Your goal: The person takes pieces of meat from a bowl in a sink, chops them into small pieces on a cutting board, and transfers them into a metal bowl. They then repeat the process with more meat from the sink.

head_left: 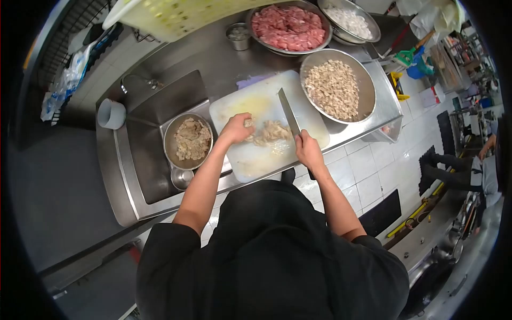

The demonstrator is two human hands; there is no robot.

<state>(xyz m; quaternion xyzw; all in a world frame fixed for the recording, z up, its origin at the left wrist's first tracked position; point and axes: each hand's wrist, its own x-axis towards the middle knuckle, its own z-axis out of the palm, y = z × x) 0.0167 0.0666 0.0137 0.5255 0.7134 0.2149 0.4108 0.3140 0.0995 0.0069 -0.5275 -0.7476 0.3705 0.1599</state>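
My right hand (309, 151) is wrapped round the handle of a kitchen knife (288, 110), its blade pointing away from me over the white cutting board (250, 165). A small heap of pale, cooked-looking meat pieces (273, 132) lies on the board between the blade and my other hand. At the heap's left side, my left hand (236, 129) has its fingers closed on a pale piece of the same food. Left of the board, a metal bowl (168, 140) holds larger pale chunks (192, 140). On the right, a wide metal bowl (370, 96) contains chopped light-brown pieces (332, 89).
A sink (148, 160) lies left, with a small metal cup (182, 178) below the bowl and a white container (111, 114) at its edge. Behind the board stand raw red meat (288, 28), a bowl of white pieces (350, 23) and a metal tin (238, 36). Another person (480, 173) stands far right.
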